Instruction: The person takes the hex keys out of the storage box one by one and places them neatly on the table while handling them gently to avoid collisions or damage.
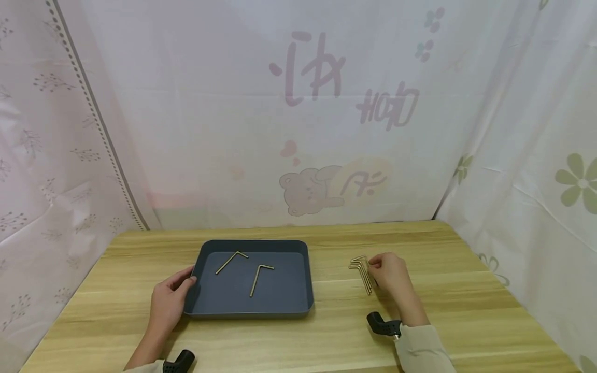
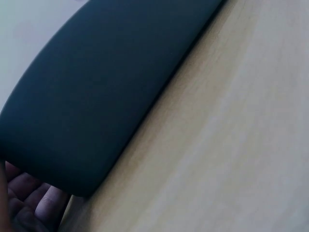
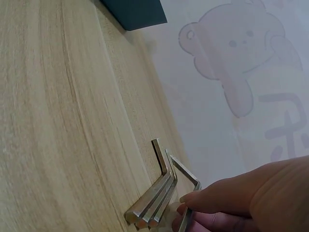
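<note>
A dark grey rectangular tray (image 1: 249, 315) lies on the wooden table, with two brass-coloured L-shaped hex keys inside, one hex key (image 1: 226, 262) at the upper left and another hex key (image 1: 254, 282) near the middle. My left hand (image 1: 167, 303) grips the tray's left side, thumb at the rim and the other fingers partly hidden by the wall. To the right of the tray, several hex keys (image 3: 149, 203) lie side by side on the table. Beside them my right hand (image 1: 391, 272) pinches one hex key (image 3: 186, 168) between thumb and fingers.
The wooden table (image 1: 326, 342) stretches around the tray on every side. A pale printed curtain (image 1: 224, 129) hangs along its back edge, and more curtain hangs at both sides. Each wrist wears a black camera mount, such as the right mount (image 1: 382, 325).
</note>
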Tool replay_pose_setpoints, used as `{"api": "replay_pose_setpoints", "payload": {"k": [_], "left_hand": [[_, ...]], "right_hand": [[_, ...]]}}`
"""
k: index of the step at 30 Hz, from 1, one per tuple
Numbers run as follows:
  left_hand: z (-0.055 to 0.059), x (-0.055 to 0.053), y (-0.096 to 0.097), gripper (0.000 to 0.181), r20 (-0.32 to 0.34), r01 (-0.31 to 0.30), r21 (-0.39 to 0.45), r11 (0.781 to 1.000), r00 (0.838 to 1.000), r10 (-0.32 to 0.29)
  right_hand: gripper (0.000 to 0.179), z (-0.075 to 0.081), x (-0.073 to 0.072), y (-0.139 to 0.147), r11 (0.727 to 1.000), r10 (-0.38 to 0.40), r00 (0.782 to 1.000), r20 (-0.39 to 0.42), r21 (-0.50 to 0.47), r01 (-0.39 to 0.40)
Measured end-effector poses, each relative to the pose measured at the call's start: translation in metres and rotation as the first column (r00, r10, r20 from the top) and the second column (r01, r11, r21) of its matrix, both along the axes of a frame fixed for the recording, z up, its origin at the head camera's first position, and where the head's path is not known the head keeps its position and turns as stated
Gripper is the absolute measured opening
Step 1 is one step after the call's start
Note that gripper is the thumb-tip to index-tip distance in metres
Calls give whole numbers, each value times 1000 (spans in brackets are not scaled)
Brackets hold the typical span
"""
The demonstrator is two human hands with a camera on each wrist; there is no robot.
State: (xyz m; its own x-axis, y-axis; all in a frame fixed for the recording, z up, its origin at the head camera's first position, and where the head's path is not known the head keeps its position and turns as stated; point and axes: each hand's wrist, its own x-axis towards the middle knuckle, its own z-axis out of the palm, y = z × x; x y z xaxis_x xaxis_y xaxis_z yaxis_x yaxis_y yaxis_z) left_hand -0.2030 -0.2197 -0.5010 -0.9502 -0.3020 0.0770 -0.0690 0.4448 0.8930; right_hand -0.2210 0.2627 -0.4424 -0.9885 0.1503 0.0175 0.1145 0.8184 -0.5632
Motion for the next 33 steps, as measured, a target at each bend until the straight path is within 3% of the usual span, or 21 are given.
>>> {"api": "replay_pose_setpoints", "payload": {"k": [14,33], "left_hand": [[-1,1,0,36,0,2,-2,1000,1000,-2],[1,1,0,36,3,2,-14,1000,1000,-2]], "right_hand": [[15,2,4,-2,994,-20,1000,2,104,20],[25,2,4,-8,993,-29,998,46,113,24]]}}
